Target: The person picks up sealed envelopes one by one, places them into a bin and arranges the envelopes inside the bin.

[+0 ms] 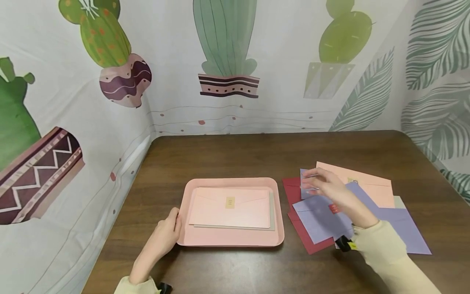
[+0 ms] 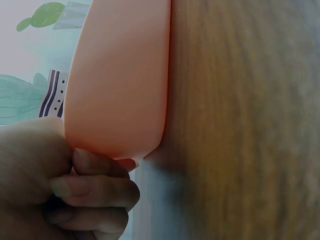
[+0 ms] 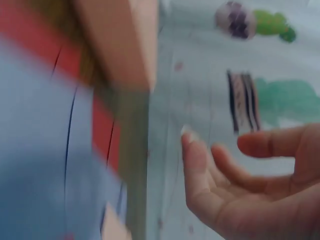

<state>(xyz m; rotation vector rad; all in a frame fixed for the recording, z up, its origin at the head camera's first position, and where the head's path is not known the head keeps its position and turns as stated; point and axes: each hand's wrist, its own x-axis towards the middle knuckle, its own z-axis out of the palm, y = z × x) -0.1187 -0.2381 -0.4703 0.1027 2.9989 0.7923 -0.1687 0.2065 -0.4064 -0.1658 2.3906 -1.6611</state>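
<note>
A pink tray [image 1: 231, 239] lies flat on the table, with a pale pink envelope [image 1: 213, 212] on top of a grey-green envelope [image 1: 272, 212] inside it. My left hand [image 1: 163, 232] pinches the tray's left edge; in the left wrist view its fingers curl at the tray's corner. Above a loose pile of envelopes to the right hovers my right hand [image 1: 330, 188], its fingers loosely bent and holding nothing. Under it lies a purple envelope [image 1: 312, 222] with a red seal. Around that are a red envelope [image 1: 292, 188], a peach envelope [image 1: 374, 190] and another purple envelope [image 1: 404, 228].
The brown wooden table [image 1: 235, 157] backs onto a white cloth [image 1: 279, 49] printed with cacti and leaves. A pale green envelope [image 1: 399, 202] peeks out at the right of the pile. A narrow strip of table separates tray and pile.
</note>
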